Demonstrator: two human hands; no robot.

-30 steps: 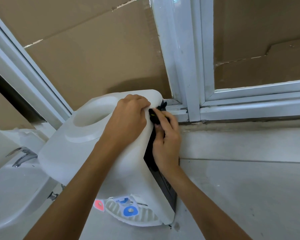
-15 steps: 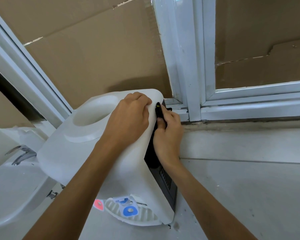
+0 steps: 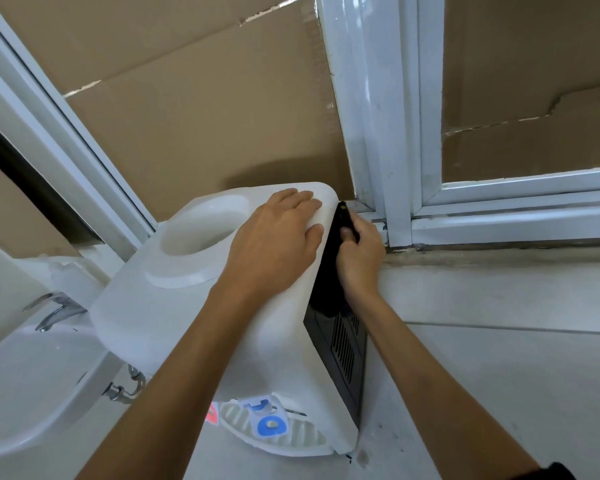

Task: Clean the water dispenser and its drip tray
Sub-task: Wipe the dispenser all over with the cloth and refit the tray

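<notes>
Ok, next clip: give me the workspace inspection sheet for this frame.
Surface: pale grey counter, dark specks near the dispenser base.
Job's things: white plastic water dispenser; slotted white drip tray at its foot.
Clutter: nothing seen.
Hands: left hand rests flat on the dispenser top; right hand grips a small black object against the black back panel.
Cables: nothing seen.
Surroundings: white sink, chrome tap, white window frame, brown cardboard.

Both bare forearms reach up from the bottom of the frame towards its centre. The left hand (image 3: 278, 237) lies flat, palm down, fingers straight and together. Just right of it, the right hand (image 3: 359, 258) is curled, thumb pressed forward.
</notes>
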